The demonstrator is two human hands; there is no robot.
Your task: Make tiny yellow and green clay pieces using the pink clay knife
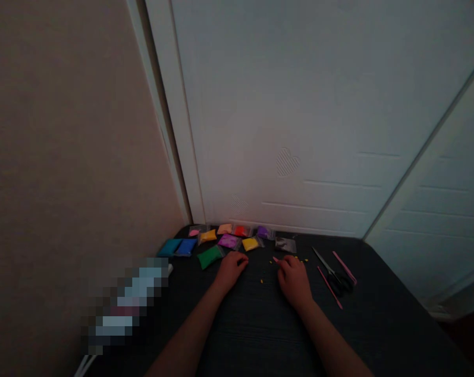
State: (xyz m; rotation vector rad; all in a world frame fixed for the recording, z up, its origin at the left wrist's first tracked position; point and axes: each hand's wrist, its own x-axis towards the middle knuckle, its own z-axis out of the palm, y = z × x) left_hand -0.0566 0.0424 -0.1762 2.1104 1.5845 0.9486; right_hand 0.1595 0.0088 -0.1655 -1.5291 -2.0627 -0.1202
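My left hand [232, 267] rests on the dark table beside a bag of green clay [210, 256]. Its fingers are curled together, and anything between them is too small to make out. My right hand [294, 277] is closed on a small pink tool [275, 259], whose tip shows past the thumb; the remainder is hidden by the hand. Tiny yellow bits [261, 281] lie on the table between my hands, and more yellow bits [306, 260] are scattered just beyond my right hand.
Scissors [330, 269] lie on the right between two pink tools, one a thin stick [329, 287] and one a flat strip [344, 267]. Several coloured clay bags, including a yellow bag [250, 243], line the table's back. A white door [300, 104] stands behind; a blurred-out object [131, 303] is left.
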